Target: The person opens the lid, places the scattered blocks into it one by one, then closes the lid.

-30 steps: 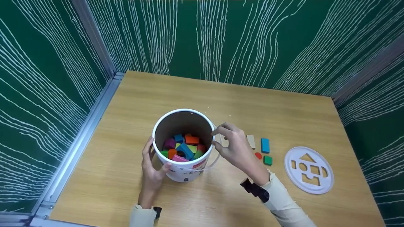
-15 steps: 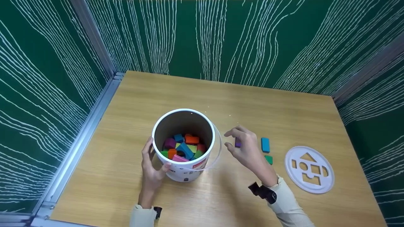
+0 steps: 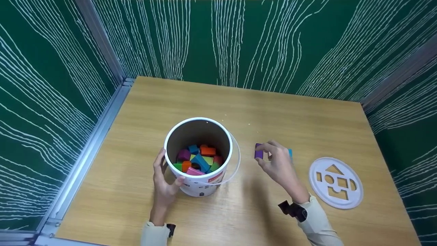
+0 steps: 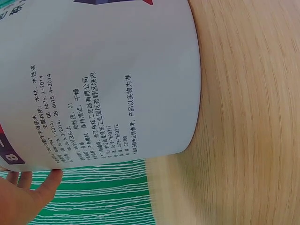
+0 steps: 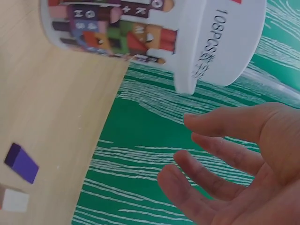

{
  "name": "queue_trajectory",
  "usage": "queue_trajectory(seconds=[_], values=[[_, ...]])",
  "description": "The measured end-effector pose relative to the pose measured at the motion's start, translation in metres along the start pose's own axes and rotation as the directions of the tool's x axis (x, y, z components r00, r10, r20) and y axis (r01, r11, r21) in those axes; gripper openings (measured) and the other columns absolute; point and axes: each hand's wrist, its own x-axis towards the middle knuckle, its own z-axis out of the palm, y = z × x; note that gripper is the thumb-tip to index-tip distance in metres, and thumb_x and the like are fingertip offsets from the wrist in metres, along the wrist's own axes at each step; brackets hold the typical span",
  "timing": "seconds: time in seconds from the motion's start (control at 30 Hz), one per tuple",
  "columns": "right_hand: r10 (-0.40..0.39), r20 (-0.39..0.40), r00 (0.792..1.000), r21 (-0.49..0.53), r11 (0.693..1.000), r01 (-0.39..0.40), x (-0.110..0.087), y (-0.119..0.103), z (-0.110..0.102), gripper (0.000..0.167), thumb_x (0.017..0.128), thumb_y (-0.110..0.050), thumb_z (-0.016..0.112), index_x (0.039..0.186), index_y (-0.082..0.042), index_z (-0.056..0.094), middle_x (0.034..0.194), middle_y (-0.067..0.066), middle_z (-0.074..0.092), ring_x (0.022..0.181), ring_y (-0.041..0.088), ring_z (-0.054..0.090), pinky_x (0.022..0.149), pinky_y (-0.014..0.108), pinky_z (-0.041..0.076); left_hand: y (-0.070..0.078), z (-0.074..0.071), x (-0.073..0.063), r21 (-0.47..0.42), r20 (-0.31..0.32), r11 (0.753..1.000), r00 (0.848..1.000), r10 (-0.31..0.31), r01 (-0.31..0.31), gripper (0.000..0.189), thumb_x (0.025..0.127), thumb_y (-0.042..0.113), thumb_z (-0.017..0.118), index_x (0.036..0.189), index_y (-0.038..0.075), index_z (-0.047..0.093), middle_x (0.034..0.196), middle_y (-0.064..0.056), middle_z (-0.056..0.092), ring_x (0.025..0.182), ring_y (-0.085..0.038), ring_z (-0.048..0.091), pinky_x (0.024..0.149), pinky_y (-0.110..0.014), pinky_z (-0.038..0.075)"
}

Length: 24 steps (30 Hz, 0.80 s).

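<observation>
A white bucket [image 3: 205, 189] stands upright, filled partway with coloured wooden blocks [image 3: 200, 163]. My left hand [image 3: 164, 188] holds its near left side, the thumb below the rim and the fingers along the wall; in the left wrist view fingertips [image 4: 55, 174] touch the printed wall [image 4: 108, 84]. To the right, my right hand [image 3: 278, 164] hovers over loose blocks with thumb and index finger spread. Their tips overlap a purple block [image 3: 258, 152] in the head view. In the right wrist view that hand [image 5: 234, 164] has nothing between its parted fingers, and the purple block [image 5: 22, 164] lies apart from it.
A white lid [image 3: 336, 201] with shaped cut-outs lies at the right. The edge of a blue block [image 3: 290, 153] shows behind the right hand, and a pale block [image 5: 15, 200] lies beside the purple one. The bucket's thin handle [image 3: 238, 160] hangs outward. Green walls enclose the table.
My right hand has drawn back from the bucket's rim and moved right, over the loose blocks, now covering the green one. My left hand and the bucket have stayed in place.
</observation>
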Motion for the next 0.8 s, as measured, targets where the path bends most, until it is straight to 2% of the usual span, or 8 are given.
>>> queue_trajectory(seconds=[0.13,0.37,0.5,0.67,0.8], values=[[0.024,0.001,1.0,-0.008,1.0,-0.024,-0.003,0.011,0.0,0.021,0.065,0.006,0.078,0.082,-0.003,0.07,0.08,0.007,0.063,0.073,0.022,0.058,0.058,0.03,0.055,-0.001,0.0,0.0,0.01,-0.004,1.0,1.0,-0.012,0.012,0.084,0.073,0.019,0.069,0.146,0.013,0.027,0.15,-0.004,0.031,0.135,-0.024,0.03,0.107,-0.046,0.031],[0.084,0.011,0.996,0.02,0.996,-0.084,-0.009,0.026,0.0,0.022,0.066,0.008,0.076,0.084,-0.003,0.071,0.091,0.012,0.066,0.078,0.027,0.061,0.06,0.037,0.057,-0.001,-0.001,0.0,0.008,-0.006,1.0,1.0,-0.023,0.023,0.086,0.072,0.016,0.069,0.146,0.011,0.026,0.15,-0.005,0.031,0.135,-0.024,0.029,0.108,-0.038,0.032],[0.085,-0.001,0.996,-0.015,0.996,-0.085,-0.011,0.035,0.002,0.022,0.065,0.007,0.077,0.083,-0.003,0.07,0.088,0.012,0.066,0.077,0.027,0.061,0.059,0.037,0.055,-0.001,0.0,0.0,0.006,-0.004,1.0,1.0,-0.029,0.029,0.087,0.07,0.012,0.068,0.146,0.01,0.025,0.15,-0.006,0.031,0.135,-0.024,0.029,0.108,-0.044,0.032],[0.092,-0.01,0.996,-0.044,0.995,-0.092,-0.015,0.045,0.004,0.021,0.066,0.007,0.077,0.083,-0.001,0.07,0.083,0.011,0.065,0.076,0.027,0.06,0.056,0.036,0.054,0.0,-0.001,0.0,0.014,0.001,0.999,0.999,-0.033,0.033,0.086,0.074,0.021,0.07,0.146,0.013,0.025,0.15,-0.004,0.031,0.135,-0.024,0.028,0.105,-0.056,0.03],[0.102,-0.016,0.995,-0.042,0.994,-0.102,-0.019,0.054,0.006,0.021,0.066,0.008,0.077,0.083,-0.002,0.07,0.083,0.01,0.066,0.077,0.027,0.061,0.055,0.036,0.055,0.0,-0.001,0.0,0.02,0.006,0.999,0.999,-0.046,0.045,0.084,0.077,0.027,0.07,0.147,0.017,0.025,0.151,-0.001,0.03,0.136,-0.021,0.027,0.105,-0.059,0.028]])
